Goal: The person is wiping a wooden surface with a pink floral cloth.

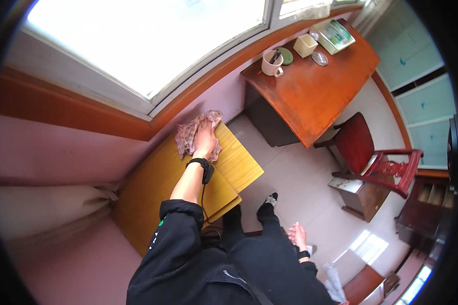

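My left hand (204,140) reaches forward and holds a crumpled pink patterned cloth (187,136) against the yellow wooden tabletop (160,185), close to the wall below the window. Bunched fabric shows on both sides of the hand, and the fingers press down over it. A black band with a small device and a cable sits on that wrist. Down at my right side, away from any surface, hangs my right hand (298,236). Its fingers are loosely bent and apart, with nothing visible in them.
A reddish-brown desk (310,96) beyond carries a white mug (272,64), a cream box (305,46) and books (335,35). Right of it stands a dark red chair (355,142) beside a small wooden cabinet (364,195). A tied curtain (51,213) hangs at the left.
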A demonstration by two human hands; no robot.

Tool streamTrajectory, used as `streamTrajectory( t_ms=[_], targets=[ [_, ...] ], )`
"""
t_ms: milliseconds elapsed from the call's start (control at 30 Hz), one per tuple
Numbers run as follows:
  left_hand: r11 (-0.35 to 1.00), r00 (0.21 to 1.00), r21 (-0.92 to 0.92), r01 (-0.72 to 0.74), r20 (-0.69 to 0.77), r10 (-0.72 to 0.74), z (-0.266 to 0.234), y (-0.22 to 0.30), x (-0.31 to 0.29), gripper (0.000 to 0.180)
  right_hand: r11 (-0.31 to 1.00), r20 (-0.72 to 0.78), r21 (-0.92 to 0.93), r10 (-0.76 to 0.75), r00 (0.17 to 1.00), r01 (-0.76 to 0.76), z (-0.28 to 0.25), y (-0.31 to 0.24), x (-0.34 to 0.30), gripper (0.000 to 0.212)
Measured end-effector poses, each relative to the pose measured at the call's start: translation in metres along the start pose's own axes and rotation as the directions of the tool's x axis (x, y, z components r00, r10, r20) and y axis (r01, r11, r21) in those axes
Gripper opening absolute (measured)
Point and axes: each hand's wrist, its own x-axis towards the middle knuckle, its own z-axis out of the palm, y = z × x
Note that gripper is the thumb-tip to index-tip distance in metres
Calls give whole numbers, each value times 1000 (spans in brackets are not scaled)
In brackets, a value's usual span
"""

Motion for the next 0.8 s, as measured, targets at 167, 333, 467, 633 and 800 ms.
streamTrajectory(
  t_ms=[167,333,467,633,800],
  targets=[
    [945,995,315,-82,79,60,18,29,-31,73,972,70,-207,-99,993,112,42,-63,-19,40],
    [917,981,387,-99,191,25,49,73,-101,74,880,297,-429,-73,952,202,66,-121,19,34],
    [971,984,232,-53,181,10,79,115,-180,71,831,443,-447,-115,889,330,68,-180,42,31],
    [988,991,154,-1,129,-19,106,141,-226,68,854,415,-426,-109,903,299,35,-212,83,32],
    [994,995,110,9,99,-20,99,140,-213,67,845,339,-485,-54,939,223,-30,-193,130,30]
  ],
)
